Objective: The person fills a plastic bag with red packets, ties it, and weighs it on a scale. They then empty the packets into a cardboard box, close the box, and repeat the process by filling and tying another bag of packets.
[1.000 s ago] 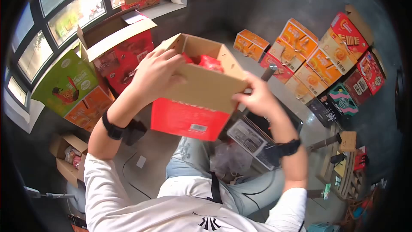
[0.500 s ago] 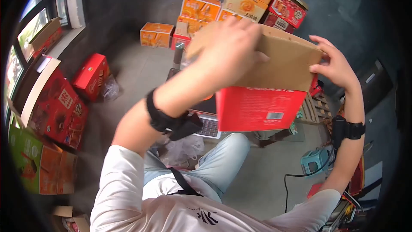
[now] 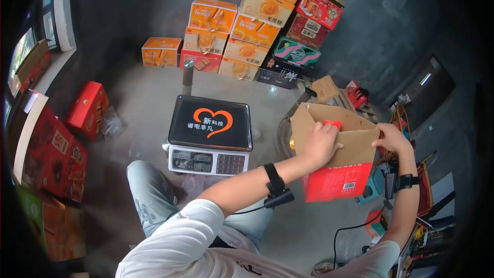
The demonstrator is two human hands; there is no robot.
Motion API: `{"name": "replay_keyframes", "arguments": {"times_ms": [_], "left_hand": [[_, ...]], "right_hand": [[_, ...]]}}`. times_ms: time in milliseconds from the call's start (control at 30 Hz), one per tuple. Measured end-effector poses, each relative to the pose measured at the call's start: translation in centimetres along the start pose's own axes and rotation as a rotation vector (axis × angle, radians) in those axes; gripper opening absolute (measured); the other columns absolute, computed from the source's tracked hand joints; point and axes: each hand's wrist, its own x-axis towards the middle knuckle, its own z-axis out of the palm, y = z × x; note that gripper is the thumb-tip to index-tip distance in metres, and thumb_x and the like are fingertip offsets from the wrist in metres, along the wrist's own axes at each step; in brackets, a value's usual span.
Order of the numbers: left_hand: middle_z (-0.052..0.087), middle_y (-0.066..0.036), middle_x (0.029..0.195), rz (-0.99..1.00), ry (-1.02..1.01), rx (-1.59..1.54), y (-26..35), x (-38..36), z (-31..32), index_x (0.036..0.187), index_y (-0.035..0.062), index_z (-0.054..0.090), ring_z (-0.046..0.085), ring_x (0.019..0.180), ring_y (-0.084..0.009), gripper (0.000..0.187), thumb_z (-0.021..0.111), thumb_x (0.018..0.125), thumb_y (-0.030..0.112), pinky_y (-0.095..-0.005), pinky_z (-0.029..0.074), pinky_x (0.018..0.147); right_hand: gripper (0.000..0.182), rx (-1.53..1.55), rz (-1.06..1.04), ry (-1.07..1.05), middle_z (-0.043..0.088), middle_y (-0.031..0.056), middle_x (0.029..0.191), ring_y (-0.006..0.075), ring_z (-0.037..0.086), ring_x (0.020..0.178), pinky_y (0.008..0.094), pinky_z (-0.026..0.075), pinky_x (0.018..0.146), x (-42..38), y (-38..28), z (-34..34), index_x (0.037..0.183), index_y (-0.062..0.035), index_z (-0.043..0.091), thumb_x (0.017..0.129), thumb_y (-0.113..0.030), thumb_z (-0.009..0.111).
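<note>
A red cardboard box (image 3: 332, 183) with raised brown flaps is off to my right, its top open. My left hand (image 3: 322, 144) is closed over the near flap, fingers hooked past its upper edge and thumb on the outer face. Something small and red (image 3: 334, 123) shows just behind those fingertips. At the box's right corner, my right hand (image 3: 393, 140) pinches the flap edge between thumb and fingers. The inside of the box is mostly hidden. In front of me, to the left of the box, stands a digital scale (image 3: 210, 123) with a black platform and a white keypad panel.
The scale rests on a glass table (image 3: 139, 144). Orange gift boxes (image 3: 213, 15) and other cartons are stacked against the back wall. Red boxes (image 3: 88, 110) stand on the left. A blue plastic item (image 3: 371, 188) and a dark cable (image 3: 342, 229) lie low on the right.
Both hands have carried the box to the right and lower, away from in front of the scale, which now shows fully. The left hand has shifted along the flap; the view has turned.
</note>
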Motion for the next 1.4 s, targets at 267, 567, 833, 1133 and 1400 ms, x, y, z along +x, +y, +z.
{"name": "replay_keyframes", "arguments": {"times_ms": [267, 567, 833, 1133, 1400], "left_hand": [[0.048, -0.021, 0.12, -0.1, -0.095, -0.014, 1.4, -3.1, 0.9, 0.106, 0.0044, 0.056, 0.045, 0.115, -0.0385, 0.043, 0.074, 0.077, 0.03, -0.052, 0.04, 0.096], [0.058, -0.016, 0.101, -0.557, -0.193, -0.769, -4.3, -7.2, -2.8, 0.118, 0.0048, 0.03, 0.06, 0.084, -0.0163, 0.063, 0.074, 0.083, 0.033, -0.032, 0.053, 0.071], [0.047, -0.008, 0.088, -0.637, -0.267, -0.63, -5.6, -12.4, -5.4, 0.096, 0.0068, 0.032, 0.051, 0.082, -0.0134, 0.061, 0.08, 0.076, 0.039, -0.0263, 0.046, 0.071], [0.047, -0.007, 0.092, -0.741, -0.167, -0.877, -8.8, -13.7, -4.0, 0.093, 0.0077, 0.03, 0.05, 0.086, -0.0115, 0.058, 0.079, 0.078, 0.034, -0.0254, 0.046, 0.07], [0.044, -0.005, 0.091, -0.737, -0.046, -0.807, -11.8, -14.3, -0.5, 0.092, 0.0091, 0.03, 0.047, 0.084, -0.0127, 0.051, 0.073, 0.084, 0.037, -0.0275, 0.045, 0.073]], "right_hand": [[0.035, -0.045, -0.145, 0.091, 0.057, 0.0164, 0.092, 0.0368, 0.055, 0.091, 0.0409, 0.045, 0.079, -1.6, 1.2, 0.5, 0.086, 0.0021, 0.053, 0.063, -0.007, 0.078], [0.033, -0.102, -0.116, -0.003, 0.057, 0.0141, 0.096, 0.0337, 0.056, 0.094, 0.0398, 0.045, 0.081, 0.9, -6.2, -1.1, 0.086, 0.0009, 0.055, 0.067, -0.013, 0.077], [0.03, -0.251, -0.18, -0.116, 0.054, 0.0123, 0.125, 0.0321, 0.056, 0.109, 0.0398, 0.046, 0.086, 2.0, -13.0, -1.0, 0.086, -0.0014, 0.056, 0.074, -0.022, 0.074], [0.032, -0.389, -0.31, -0.073, 0.057, 0.0081, 0.12, 0.0291, 0.055, 0.11, 0.0401, 0.047, 0.09, 6.4, -15.6, 0.8, 0.095, -0.0045, 0.063, 0.073, -0.024, 0.075], [0.033, -0.416, -0.322, -0.062, 0.056, 0.0089, 0.122, 0.0292, 0.054, 0.112, 0.0395, 0.046, 0.092, 10.3, -16.8, 2.0, 0.096, -0.0046, 0.065, 0.071, -0.024, 0.077]]}}
